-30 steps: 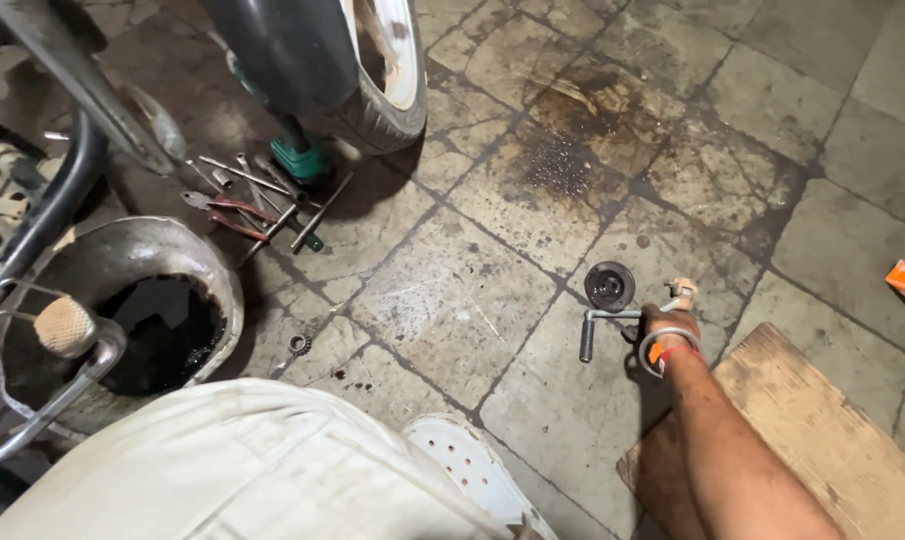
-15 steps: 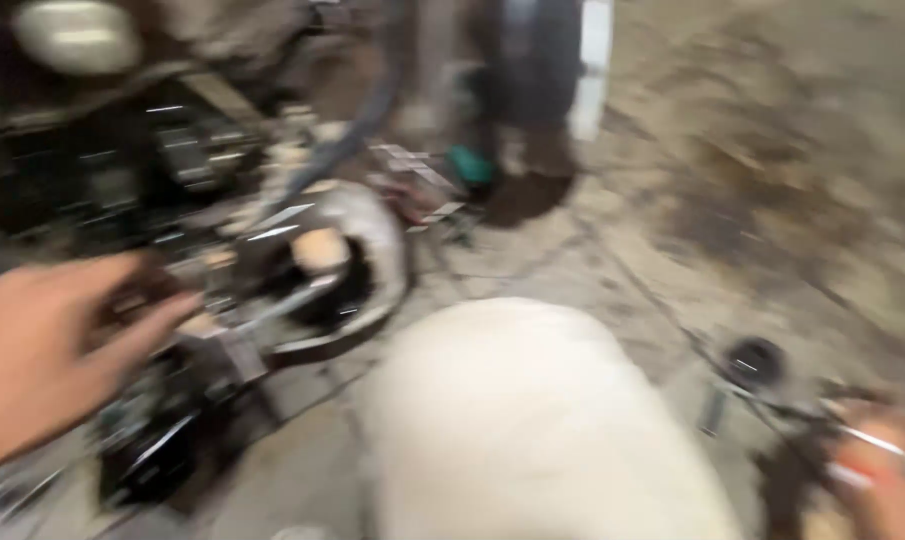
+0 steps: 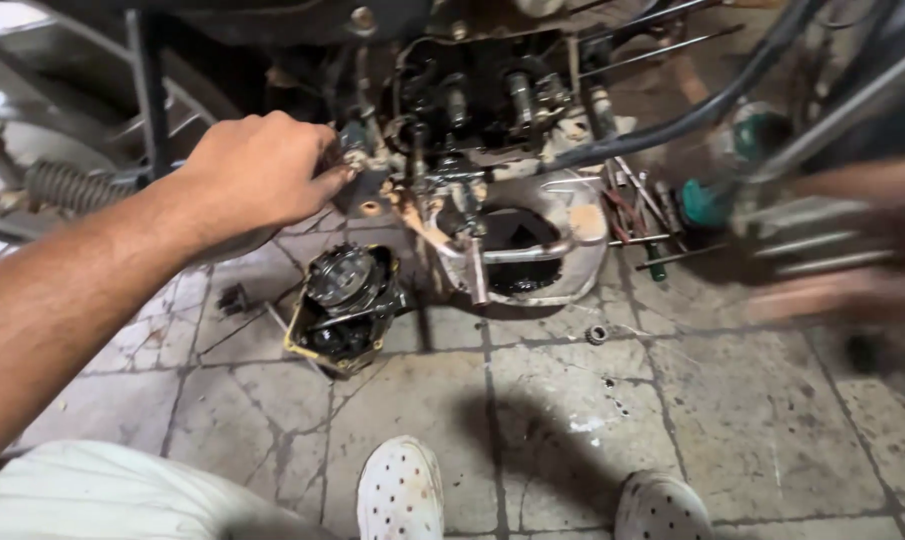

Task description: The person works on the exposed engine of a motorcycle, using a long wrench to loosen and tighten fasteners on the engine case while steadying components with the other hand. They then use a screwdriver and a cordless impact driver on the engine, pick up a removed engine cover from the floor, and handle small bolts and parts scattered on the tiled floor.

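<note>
The left hand pinches a small metal part on the engine, bracing it, while the blurred right hand seems to grip a tool, though I cannot tell.

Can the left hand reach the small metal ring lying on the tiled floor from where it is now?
Probably yes: the small metal ring lies uncovered, and the left hand, up at the engine, has open floor below.

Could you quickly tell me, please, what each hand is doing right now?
Left hand: curled closed on a small grey metal engine part.
Right hand: motion-blurred; open or closed cannot be told.
</note>
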